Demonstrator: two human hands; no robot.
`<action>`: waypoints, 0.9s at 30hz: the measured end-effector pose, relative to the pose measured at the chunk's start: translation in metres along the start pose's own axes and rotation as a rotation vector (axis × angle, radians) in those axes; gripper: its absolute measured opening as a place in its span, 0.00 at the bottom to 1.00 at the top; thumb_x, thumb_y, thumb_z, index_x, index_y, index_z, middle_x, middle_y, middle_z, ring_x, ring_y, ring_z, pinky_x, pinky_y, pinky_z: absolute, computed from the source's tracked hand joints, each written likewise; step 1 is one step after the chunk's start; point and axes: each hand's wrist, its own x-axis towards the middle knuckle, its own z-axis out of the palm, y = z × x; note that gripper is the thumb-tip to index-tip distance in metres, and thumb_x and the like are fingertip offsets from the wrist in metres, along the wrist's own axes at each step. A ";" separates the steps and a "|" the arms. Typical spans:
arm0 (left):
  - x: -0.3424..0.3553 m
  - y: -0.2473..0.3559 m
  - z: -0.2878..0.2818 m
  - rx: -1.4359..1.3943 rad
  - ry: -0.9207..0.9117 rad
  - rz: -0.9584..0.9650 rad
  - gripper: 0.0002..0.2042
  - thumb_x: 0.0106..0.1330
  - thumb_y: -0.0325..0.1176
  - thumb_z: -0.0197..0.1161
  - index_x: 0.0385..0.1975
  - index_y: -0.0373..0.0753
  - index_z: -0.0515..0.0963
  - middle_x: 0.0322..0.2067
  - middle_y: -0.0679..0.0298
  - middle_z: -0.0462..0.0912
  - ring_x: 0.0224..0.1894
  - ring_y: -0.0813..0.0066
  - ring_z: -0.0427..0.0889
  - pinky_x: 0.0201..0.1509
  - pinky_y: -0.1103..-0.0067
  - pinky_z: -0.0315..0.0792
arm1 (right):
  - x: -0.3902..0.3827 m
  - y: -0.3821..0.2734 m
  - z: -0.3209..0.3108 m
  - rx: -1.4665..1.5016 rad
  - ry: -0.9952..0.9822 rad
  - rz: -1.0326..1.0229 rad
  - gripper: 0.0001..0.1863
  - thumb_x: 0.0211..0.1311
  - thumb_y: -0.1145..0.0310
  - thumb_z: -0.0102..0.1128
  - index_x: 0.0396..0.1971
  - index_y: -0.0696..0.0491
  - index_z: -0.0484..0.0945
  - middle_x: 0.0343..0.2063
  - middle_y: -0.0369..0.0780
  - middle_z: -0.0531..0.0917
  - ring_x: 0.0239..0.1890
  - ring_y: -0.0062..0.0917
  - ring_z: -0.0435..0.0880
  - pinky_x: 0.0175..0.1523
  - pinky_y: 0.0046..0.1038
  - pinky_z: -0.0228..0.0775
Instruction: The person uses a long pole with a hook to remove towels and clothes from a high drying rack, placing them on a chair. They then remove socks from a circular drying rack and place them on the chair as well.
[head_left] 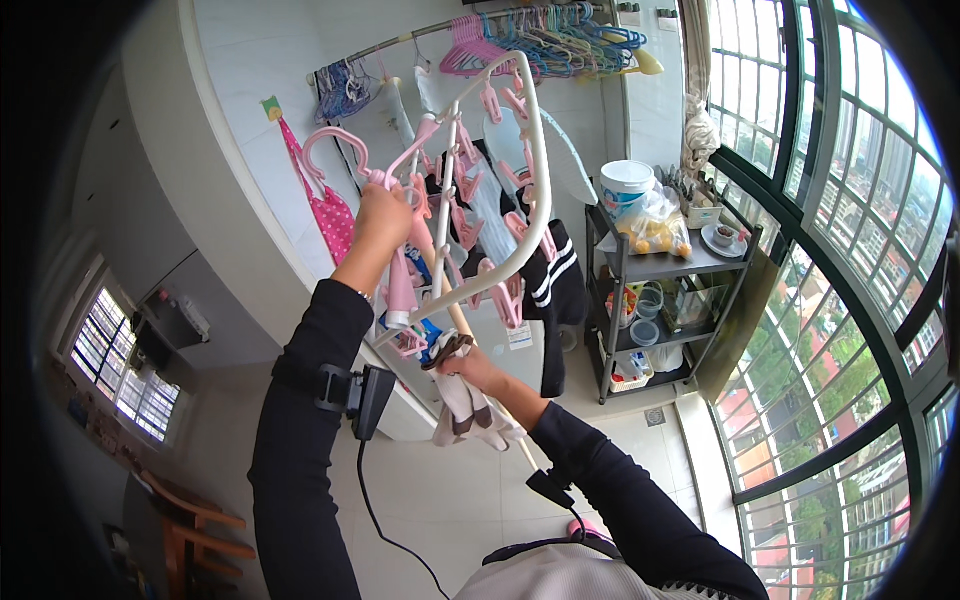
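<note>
Barred windows line the right side. Left grip: closed at the pink hook of a white-framed clip hanger, which extends rightward; right grip: closed on pale-and-brown socks, hanging beneath it, near the hanger.

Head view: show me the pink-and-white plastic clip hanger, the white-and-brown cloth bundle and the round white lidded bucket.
Pink-and-white plastic clip hanger [542, 175]: head view, white outer rail.
White-and-brown cloth bundle [458, 400]: head view, hanging white fabric.
Round white lidded bucket [627, 178]: head view, the lid.
</note>
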 end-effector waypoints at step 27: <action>0.037 -0.087 -0.029 -0.014 0.058 0.059 0.22 0.57 0.43 0.53 0.34 0.24 0.67 0.32 0.38 0.74 0.37 0.45 0.75 0.42 0.65 0.68 | -0.150 -0.070 -0.162 -0.628 0.036 0.437 0.14 0.35 0.78 0.59 0.29 0.57 0.78 0.27 0.37 0.80 0.33 0.21 0.76 0.42 0.22 0.67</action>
